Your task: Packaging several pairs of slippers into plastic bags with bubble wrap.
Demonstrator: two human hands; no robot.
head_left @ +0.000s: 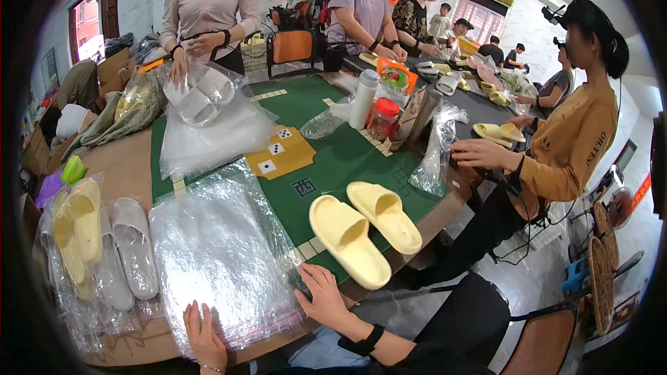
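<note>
My left hand [205, 339] rests on the near edge of a stack of clear plastic bags [222, 250], its fingers spread and nothing held. At the right edge of that stack lies my right hand [323, 300], fingers extended against the plastic. Whether it pinches a bag's edge is hard to see. Beyond my right hand, a pale yellow slipper [347, 239] and its mate [384, 215] sit side by side on the green mat [306, 212], toes pointing away. To the left of the stack are bagged yellow slippers [83, 229] and bagged whitish slippers [132, 250].
Across the table a person [208, 7] handles bagged white slippers [201, 101] over more clear bags [215, 142]. A white bottle [363, 99] and a red-lidded jar [383, 118] stand mid-table. Another person [570, 125] works at right. A chair [542, 340] is close at lower right.
</note>
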